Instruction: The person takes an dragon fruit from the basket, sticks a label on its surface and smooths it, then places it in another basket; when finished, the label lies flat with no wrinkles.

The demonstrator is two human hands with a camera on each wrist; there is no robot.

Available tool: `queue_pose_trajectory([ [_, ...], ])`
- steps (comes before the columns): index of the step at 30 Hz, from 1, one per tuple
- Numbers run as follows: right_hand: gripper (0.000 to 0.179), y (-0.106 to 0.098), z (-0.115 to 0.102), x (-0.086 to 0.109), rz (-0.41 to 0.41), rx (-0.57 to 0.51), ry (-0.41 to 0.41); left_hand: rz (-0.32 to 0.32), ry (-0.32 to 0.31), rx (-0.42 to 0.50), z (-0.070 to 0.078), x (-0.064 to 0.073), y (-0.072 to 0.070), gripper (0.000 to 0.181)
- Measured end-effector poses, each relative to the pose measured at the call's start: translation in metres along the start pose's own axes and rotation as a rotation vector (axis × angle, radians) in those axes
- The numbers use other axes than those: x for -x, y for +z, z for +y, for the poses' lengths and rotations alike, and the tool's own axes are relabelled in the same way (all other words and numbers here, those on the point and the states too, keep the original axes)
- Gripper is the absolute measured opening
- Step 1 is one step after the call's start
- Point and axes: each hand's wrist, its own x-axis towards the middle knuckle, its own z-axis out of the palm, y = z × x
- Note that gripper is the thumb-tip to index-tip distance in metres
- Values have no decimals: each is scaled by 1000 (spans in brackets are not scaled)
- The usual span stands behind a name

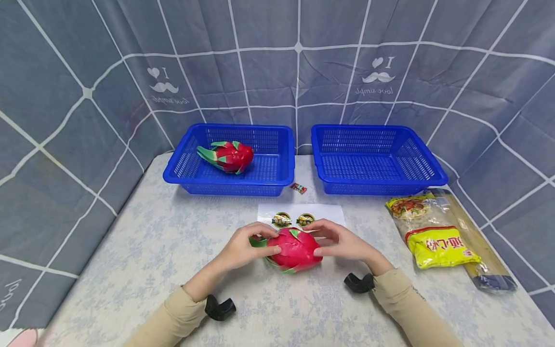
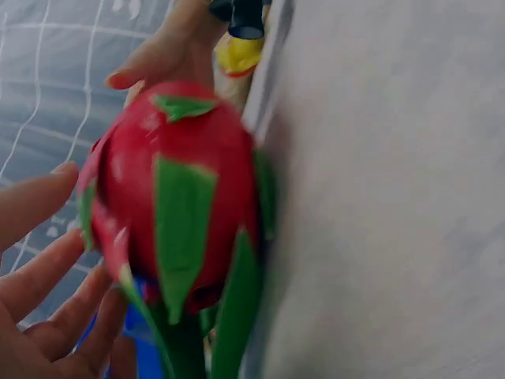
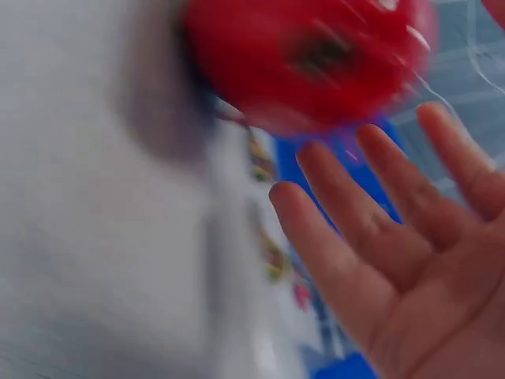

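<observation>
Fruit (image 1: 297, 249) lies between the fingers of the left hand (image 1: 244, 246) and right hand (image 1: 347, 242); I cannot tell whether it touches the surface (image 1: 130, 250). The left fingers (image 2: 39, 272) spread loosely at its leafy side; the right fingers (image 3: 363, 213) stand wide and nearly straight at its blunt end, their pressure unclear. A roll or drop seems the likeliest trouble: the rounded body could slip if one hand pushes harder than the other, and catching a flap (image 2: 183, 225) could bend it. The fruit's red skin looks glossy and slick, perhaps plastic, with flat, pointed green flaps trailing toward the left fingers. Just beyond the fingertips, white paper (image 1: 327, 211) bears round stickers (image 1: 282, 220); farther off, a second fruit (image 1: 236, 156) rests in a latticed blue basket (image 1: 230, 188).
</observation>
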Motion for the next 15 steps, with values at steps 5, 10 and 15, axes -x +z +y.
queue_pose_trajectory([
  [5,43,-27,-7,-15,188,33,177,-37,-96,99,-6,-22,-18,27],
  [10,48,-33,2,-29,309,68,286,23,-155,157,-17,-39,-25,26],
  [15,42,-29,23,-35,356,99,282,-4,-145,112,-28,-36,-25,25],
])
